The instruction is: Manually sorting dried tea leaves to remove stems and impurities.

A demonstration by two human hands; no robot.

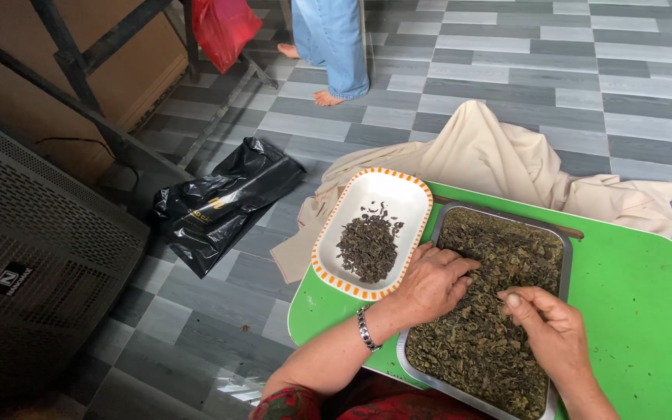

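Note:
A metal tray (566,257) full of dried green-brown leaves (499,257) lies on a green table (639,295). My left hand (433,281), with a metal bracelet on its wrist, rests palm down on the leaves at the tray's left edge, fingers spread. My right hand (550,323) hovers over the middle of the tray with thumb and fingers pinched together; whether a leaf is between them is too small to tell. A white oblong dish with an orange-dashed rim (398,190) stands left of the tray and holds a small pile of darker leaves (369,247).
A beige cloth (499,159) lies crumpled on the grey tiled floor behind the table. A black plastic bag (223,202) lies to the left, near a dark speaker grille (33,257). Another person's legs in blue trousers (336,47) stand at the back, beside a red bag (223,27).

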